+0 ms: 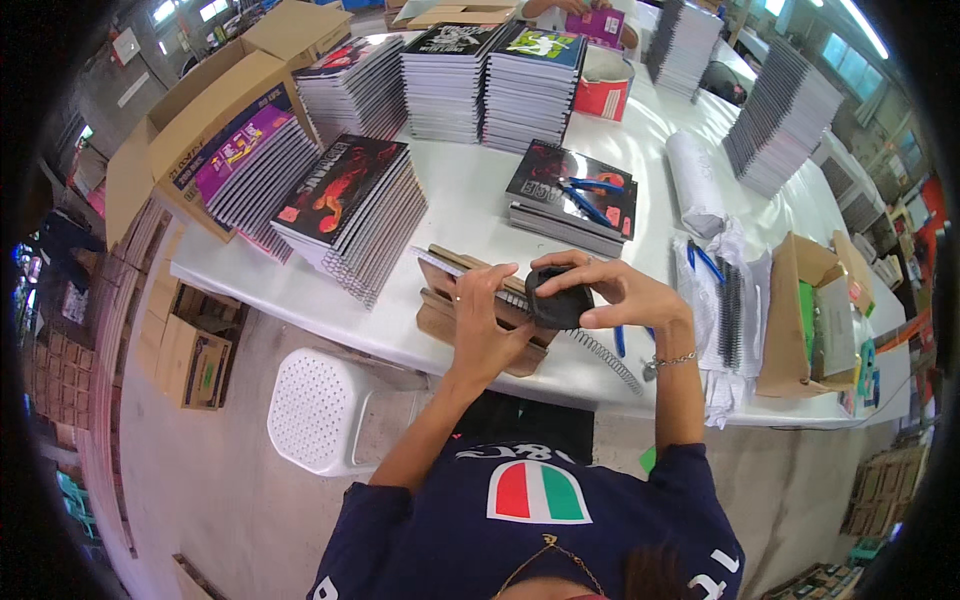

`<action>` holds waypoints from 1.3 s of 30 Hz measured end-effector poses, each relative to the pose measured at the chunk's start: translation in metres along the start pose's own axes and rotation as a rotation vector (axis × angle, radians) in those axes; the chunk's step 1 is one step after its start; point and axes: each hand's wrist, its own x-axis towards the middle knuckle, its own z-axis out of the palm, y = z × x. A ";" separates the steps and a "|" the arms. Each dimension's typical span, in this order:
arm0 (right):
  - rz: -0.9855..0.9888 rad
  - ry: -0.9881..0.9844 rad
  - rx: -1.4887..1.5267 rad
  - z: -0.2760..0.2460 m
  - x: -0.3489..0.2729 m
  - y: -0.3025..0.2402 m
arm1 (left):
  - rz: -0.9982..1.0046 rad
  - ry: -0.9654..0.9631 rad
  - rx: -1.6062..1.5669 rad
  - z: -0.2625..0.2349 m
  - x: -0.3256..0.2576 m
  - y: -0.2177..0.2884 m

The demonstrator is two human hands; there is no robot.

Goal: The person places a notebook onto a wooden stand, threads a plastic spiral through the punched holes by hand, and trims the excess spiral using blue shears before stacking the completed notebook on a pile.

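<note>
Near the table's front edge, my left hand [485, 315] is closed round a notebook [437, 262] whose punched edge faces up. The notebook leans in a brown wooden or cardboard holder [436, 320]. My right hand [630, 292] has its fingers curled over a black, rounded, soft-looking piece [560, 302], pressed near the notebook's right end. From beneath that piece a thin metal spiral coil [607, 360] trails right onto the table. Part of the coil seems to lie along the notebook's edge; my fingers hide where it enters.
Notebook stacks [350, 215] stand at the left and back. Blue-handled pliers [590, 198] lie on a low notebook pile [570, 232]. To the right are spare coils [735, 315], another blue tool [706, 262] and a cardboard box [800, 330]. A white stool [318, 410] stands below. Another person's hands [575, 8] are across the table.
</note>
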 end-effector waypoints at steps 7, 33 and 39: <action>0.175 0.233 -0.142 -0.004 0.013 0.007 | 0.047 0.041 0.021 0.001 0.002 -0.001; 0.209 0.076 -0.104 0.006 0.056 -0.011 | 0.026 0.128 0.188 -0.032 0.000 -0.030; 0.042 -0.100 -0.116 0.010 0.060 -0.016 | -0.094 0.111 0.129 -0.052 0.027 -0.042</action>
